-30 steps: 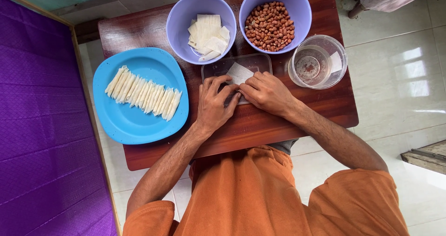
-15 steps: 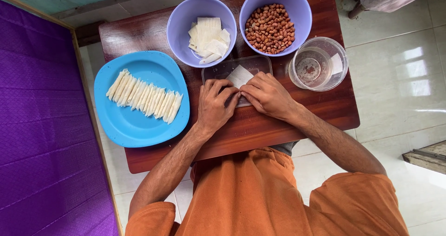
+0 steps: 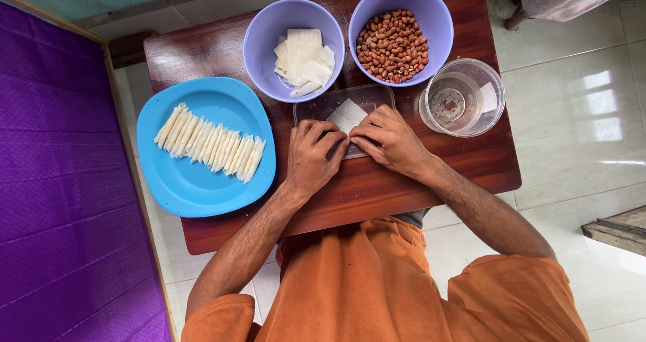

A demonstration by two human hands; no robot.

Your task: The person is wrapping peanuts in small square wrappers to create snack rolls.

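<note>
Little has moved since a second ago: both hands stay bunched together over the same white wrapper square (image 3: 346, 115), and only the fingers have crept slightly closer at its near edge. That wrapper lies on a clear flat plastic tray (image 3: 323, 104) in the middle of the dark wooden counter (image 3: 431, 174), its far corner pointing toward the bowls. From the head view, the left hand (image 3: 311, 157) curls its fingers down onto the wrapper's near edge, pinching it, and the right hand (image 3: 388, 139) does the same from the other side, fingertips of both hands meeting just at the fold; what sits under the fingers is hidden. To the left, touching nothing but the counter, a blue plate (image 3: 195, 191) carries a neat slanted row of finished pale rolls (image 3: 210, 142). Beyond the tray stand two lilac bowls side by side: the left bowl (image 3: 259, 43) holds a loose stack of white wrapper squares (image 3: 303, 56), the right bowl (image 3: 437, 12) is filled with reddish-brown peanuts (image 3: 392, 45). Just right of the tray a clear round container (image 3: 463, 97) holds a little water. A purple quilted surface (image 3: 60, 180) runs along the left, and pale floor tiles (image 3: 579, 113) show on the right.
</note>
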